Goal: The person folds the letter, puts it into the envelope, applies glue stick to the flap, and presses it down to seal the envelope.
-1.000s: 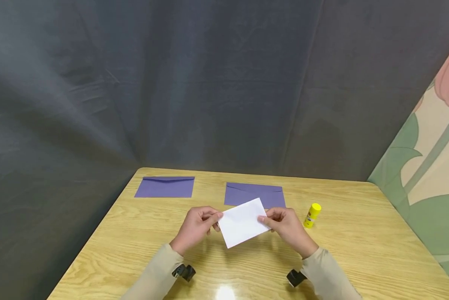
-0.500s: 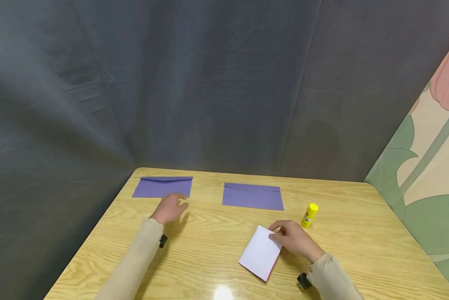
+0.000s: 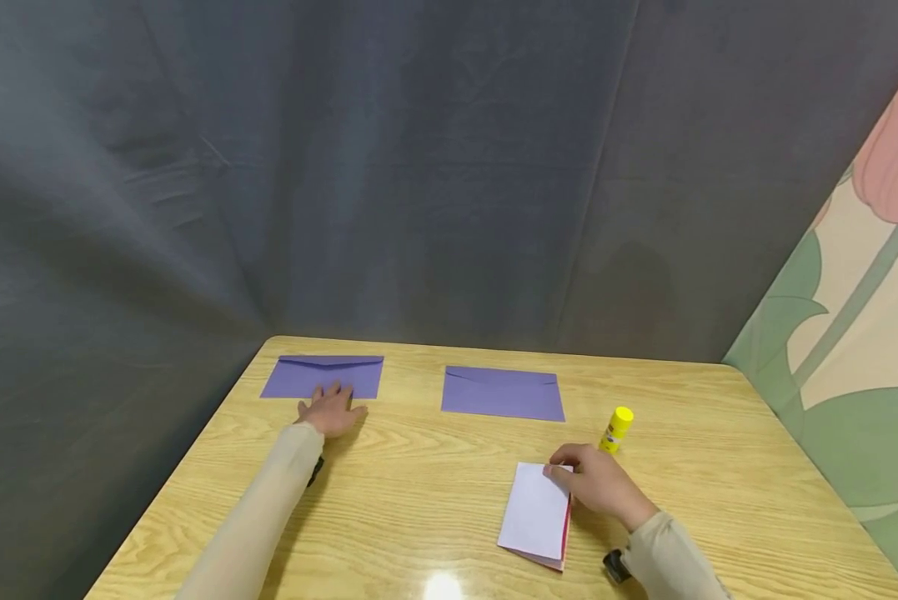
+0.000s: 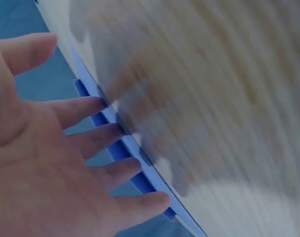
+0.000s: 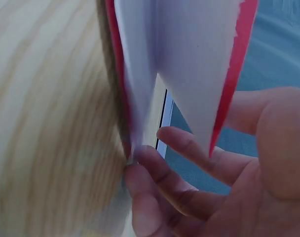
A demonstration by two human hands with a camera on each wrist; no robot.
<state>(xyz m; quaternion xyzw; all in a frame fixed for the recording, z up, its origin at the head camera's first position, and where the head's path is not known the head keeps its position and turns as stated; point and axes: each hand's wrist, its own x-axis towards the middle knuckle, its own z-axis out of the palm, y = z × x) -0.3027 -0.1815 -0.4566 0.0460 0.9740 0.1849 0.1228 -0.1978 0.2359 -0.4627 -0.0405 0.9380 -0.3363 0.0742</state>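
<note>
In the head view, my left hand [image 3: 328, 413] reaches over the near edge of the left purple envelope [image 3: 293, 382], its fingers spread. The left wrist view shows those fingertips right at the envelope's edge [image 4: 149, 170], which looks blue there. My right hand [image 3: 597, 483] pinches the upper right corner of a folded paper card [image 3: 533, 515], white outside. In the right wrist view the card's fold [image 5: 189, 54] stands partly apart, with a red border along the edges. A second purple envelope [image 3: 501, 394] lies flat, flap side up, between the hands and farther back.
A yellow glue stick [image 3: 618, 427] stands just beyond the right hand. Everything rests on a light wooden table [image 3: 411, 475]. A dark grey curtain [image 3: 433, 183] rises behind the table, and a flower-patterned cloth [image 3: 854, 333] hangs at the right.
Both hands held the card in the middle; the left let go and moved left to the left envelope, its fingers spreading. The right hand brought the card down and right, turning it upright.
</note>
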